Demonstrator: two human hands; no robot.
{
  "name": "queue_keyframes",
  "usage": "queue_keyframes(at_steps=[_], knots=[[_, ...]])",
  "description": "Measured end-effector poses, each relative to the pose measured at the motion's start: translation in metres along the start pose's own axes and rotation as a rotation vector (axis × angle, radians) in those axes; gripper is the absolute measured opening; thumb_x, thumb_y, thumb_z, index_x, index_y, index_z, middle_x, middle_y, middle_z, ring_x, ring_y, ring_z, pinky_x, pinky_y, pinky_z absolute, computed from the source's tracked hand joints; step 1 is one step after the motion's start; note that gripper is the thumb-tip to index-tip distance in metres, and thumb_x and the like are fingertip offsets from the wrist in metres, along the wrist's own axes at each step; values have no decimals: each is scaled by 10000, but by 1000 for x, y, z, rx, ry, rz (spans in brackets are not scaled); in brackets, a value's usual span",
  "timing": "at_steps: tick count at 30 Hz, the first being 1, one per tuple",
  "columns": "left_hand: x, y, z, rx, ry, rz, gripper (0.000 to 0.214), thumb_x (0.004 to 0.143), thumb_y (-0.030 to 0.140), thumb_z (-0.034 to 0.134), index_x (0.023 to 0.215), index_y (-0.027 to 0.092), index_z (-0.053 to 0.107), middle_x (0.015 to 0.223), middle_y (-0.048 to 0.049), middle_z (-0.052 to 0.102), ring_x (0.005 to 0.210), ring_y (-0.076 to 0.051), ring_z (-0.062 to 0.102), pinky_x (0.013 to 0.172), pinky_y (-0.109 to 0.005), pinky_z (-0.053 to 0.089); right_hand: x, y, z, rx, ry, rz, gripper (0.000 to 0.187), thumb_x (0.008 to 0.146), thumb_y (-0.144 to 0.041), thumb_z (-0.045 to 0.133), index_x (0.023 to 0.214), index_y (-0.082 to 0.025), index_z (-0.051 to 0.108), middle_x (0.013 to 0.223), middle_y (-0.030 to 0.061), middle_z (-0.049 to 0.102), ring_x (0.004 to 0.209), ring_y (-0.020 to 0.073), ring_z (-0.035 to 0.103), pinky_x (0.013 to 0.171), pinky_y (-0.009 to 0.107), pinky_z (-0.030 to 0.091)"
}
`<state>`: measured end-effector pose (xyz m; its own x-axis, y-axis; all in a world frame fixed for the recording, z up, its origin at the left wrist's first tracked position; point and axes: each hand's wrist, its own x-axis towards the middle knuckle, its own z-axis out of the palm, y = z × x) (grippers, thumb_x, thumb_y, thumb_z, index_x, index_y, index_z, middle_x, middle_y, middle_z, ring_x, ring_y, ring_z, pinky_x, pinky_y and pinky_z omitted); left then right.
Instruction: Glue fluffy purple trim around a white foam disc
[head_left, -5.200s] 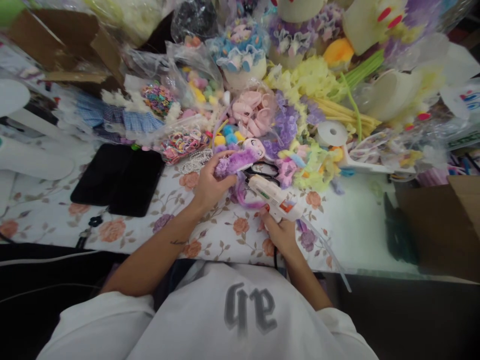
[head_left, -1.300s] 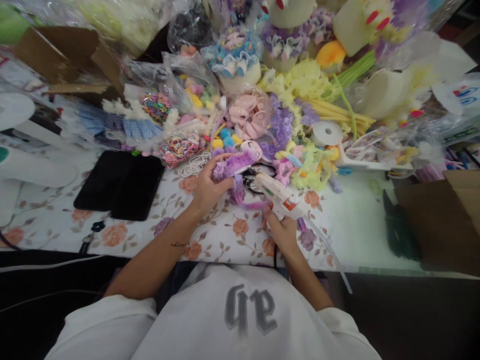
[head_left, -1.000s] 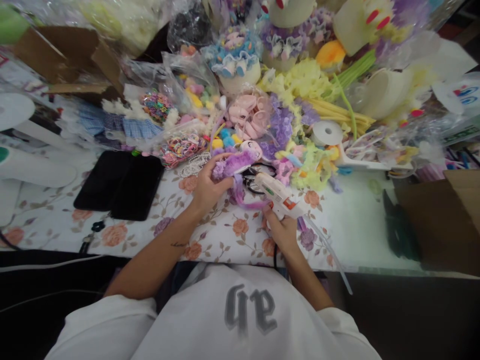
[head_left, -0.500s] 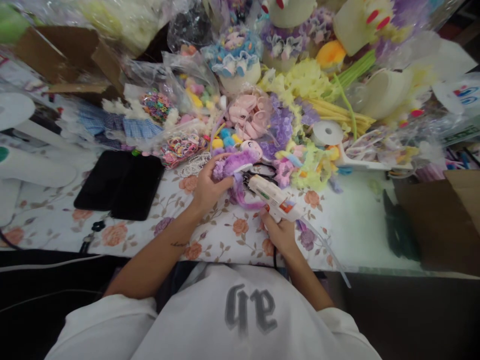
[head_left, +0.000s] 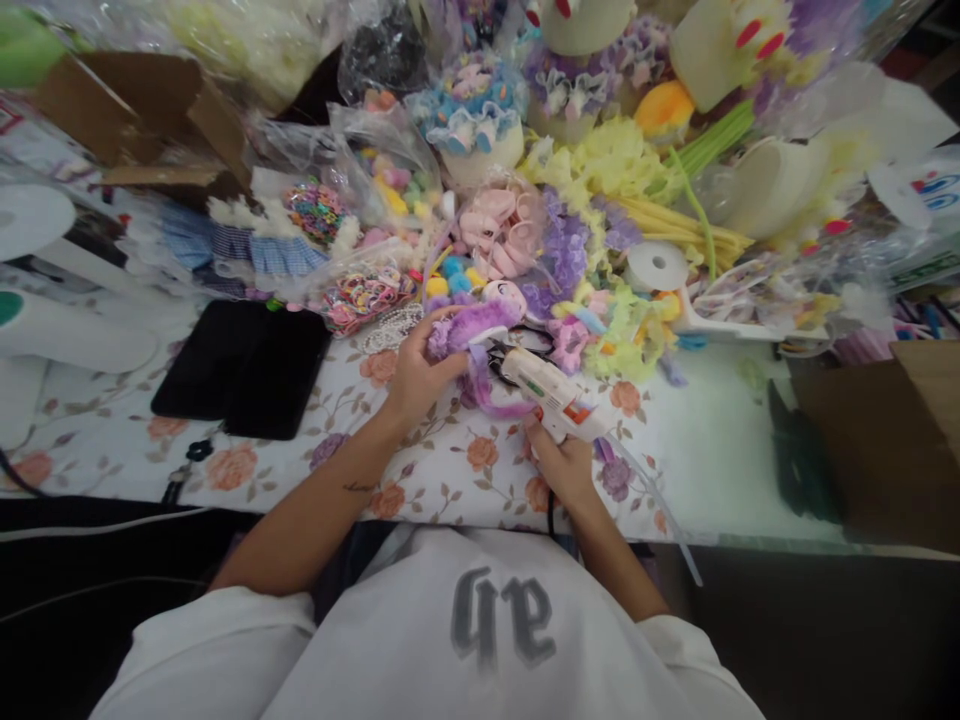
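Observation:
My left hand is closed round a fuzzy purple craft piece held just above the floral tablecloth. A curved purple strip hangs from it toward the table. My right hand grips a white glue gun by its handle. The gun's nozzle points left, close to the purple piece. A clear glue stick trails out behind the gun.
Two black phones lie to the left. Heaps of pastel fabric flowers, bagged beads and rubber bands and a white ribbon spool crowd the far side. Cardboard sits at the right, and white cylinders at far left.
The glue gun's nozzle shifted slightly back and forth near the purple piece. Both hands have kept their grips and stayed almost in place.

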<state>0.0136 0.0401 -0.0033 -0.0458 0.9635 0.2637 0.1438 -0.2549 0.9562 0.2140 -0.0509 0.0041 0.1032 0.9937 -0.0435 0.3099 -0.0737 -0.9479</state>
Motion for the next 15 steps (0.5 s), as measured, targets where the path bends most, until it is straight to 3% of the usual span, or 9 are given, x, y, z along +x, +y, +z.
queue_keyframes(at_steps=[4, 10, 15], knots=[[0, 1, 0, 4, -2, -10, 531, 696, 164, 677, 1218, 247, 632, 1220, -36, 677, 1100, -214, 633, 997, -337, 503, -1, -1, 0, 4, -62, 8, 357, 840, -409, 571, 528, -239, 536, 472, -31, 544, 446, 131, 494, 485, 263, 452], [0, 2, 0, -21, -3, -22, 537, 687, 149, 682, 1212, 249, 632, 1200, -23, 684, 1083, -207, 632, 985, -323, 496, 0, 0, 0, 23, -24, 19, 351, 836, -393, 580, 529, -228, 538, 478, -28, 547, 457, 130, 509, 494, 260, 447], [0, 3, 0, -36, -8, -12, 525, 688, 136, 670, 1202, 234, 632, 1197, -34, 685, 1089, -216, 632, 988, -342, 495, -1, -1, 1, 15, -65, 17, 348, 833, -421, 572, 538, -238, 546, 475, -31, 539, 447, 130, 497, 488, 263, 446]])
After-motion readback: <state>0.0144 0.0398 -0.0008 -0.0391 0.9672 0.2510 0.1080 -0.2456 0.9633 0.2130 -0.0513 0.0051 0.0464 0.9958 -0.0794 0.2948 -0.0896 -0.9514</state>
